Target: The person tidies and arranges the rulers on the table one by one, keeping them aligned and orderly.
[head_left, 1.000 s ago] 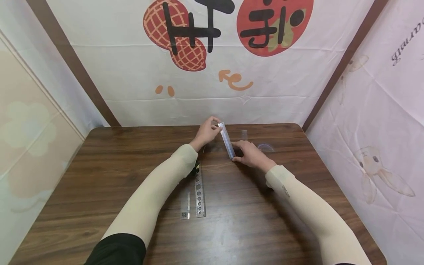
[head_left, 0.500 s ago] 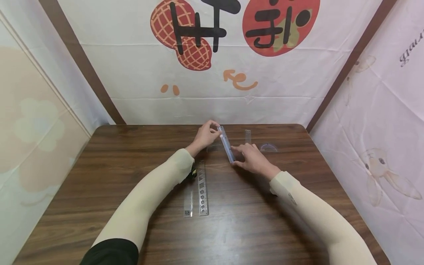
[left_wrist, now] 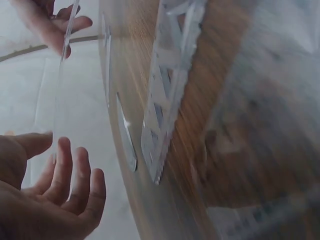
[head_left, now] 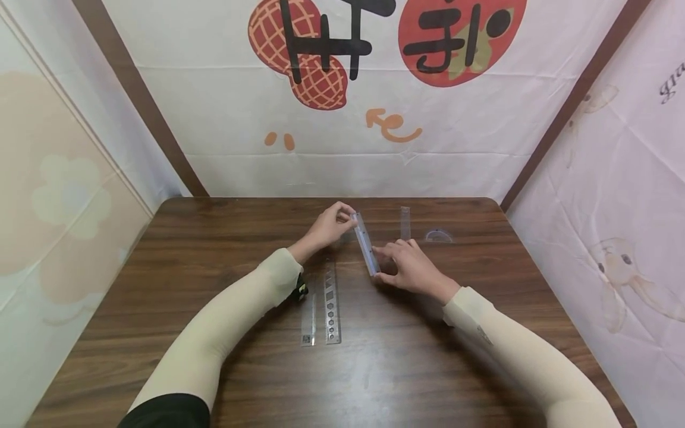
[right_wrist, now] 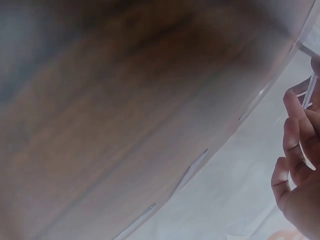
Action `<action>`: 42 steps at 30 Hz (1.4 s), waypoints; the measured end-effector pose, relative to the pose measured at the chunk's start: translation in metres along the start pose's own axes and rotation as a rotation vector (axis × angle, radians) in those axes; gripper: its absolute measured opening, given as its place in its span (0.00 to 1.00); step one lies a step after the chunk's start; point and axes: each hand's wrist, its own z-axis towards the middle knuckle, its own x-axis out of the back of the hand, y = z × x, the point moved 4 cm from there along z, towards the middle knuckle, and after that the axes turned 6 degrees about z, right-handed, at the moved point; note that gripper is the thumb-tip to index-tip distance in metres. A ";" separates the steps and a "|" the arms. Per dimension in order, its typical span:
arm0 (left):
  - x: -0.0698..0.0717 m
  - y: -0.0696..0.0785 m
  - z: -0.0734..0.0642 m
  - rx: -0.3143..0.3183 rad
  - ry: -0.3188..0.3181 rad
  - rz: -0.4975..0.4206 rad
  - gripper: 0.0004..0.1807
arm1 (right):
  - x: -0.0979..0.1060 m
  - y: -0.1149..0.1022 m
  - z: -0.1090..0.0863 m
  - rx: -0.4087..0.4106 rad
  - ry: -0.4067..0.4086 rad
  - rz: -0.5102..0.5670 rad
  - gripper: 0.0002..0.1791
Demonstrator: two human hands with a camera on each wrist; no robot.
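Note:
Between my hands is a clear, bluish ruler (head_left: 366, 242), held tilted over the back half of the table. My left hand (head_left: 333, 224) pinches its far end between thumb and fingers. At the near end, my right hand (head_left: 411, 266) grips it with thumb and fingertips. The left wrist view catches the ruler (left_wrist: 64, 65) almost edge-on, with the left hand (left_wrist: 57, 200) below and the right hand (left_wrist: 50, 25) above. In the right wrist view, the right hand (right_wrist: 300, 165) is partly cut off at the frame's edge.
A clear ruler with cut-out shapes (head_left: 332, 309) and a plain clear ruler (head_left: 308, 321) lie side by side on the wooden table (head_left: 257, 368). Farther back lie a small clear ruler (head_left: 405, 223) and a clear protractor (head_left: 439, 236). A printed cloth wall (head_left: 225, 172) stands behind.
Both hands have drawn the bluish ruler slightly nearer, still gripping it at its two ends. The head view has shifted a little; the things on the table lie as before.

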 end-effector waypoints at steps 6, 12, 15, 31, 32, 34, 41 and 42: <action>0.003 -0.001 -0.012 -0.071 -0.023 0.020 0.18 | -0.001 -0.008 -0.008 0.028 0.017 0.012 0.34; 0.002 -0.004 -0.022 -0.093 -0.060 -0.016 0.23 | -0.003 -0.014 -0.015 0.045 0.015 0.005 0.33; 0.001 -0.006 -0.027 -0.077 -0.071 -0.049 0.24 | -0.004 -0.017 -0.018 0.054 0.021 -0.001 0.34; -0.001 -0.009 -0.050 -0.090 -0.131 -0.109 0.28 | -0.006 -0.036 -0.030 0.129 0.065 -0.049 0.36; 0.000 -0.009 -0.051 -0.093 -0.148 -0.097 0.28 | -0.006 -0.038 -0.031 0.130 0.064 -0.048 0.36; -0.001 -0.011 -0.053 -0.097 -0.184 -0.069 0.29 | -0.007 -0.043 -0.033 0.126 0.058 -0.043 0.36; -0.003 -0.013 -0.058 -0.147 -0.229 0.095 0.29 | -0.012 -0.058 -0.040 0.103 0.041 -0.076 0.35; -0.004 -0.013 -0.059 -0.163 -0.230 0.122 0.29 | -0.013 -0.060 -0.041 0.098 0.039 -0.079 0.35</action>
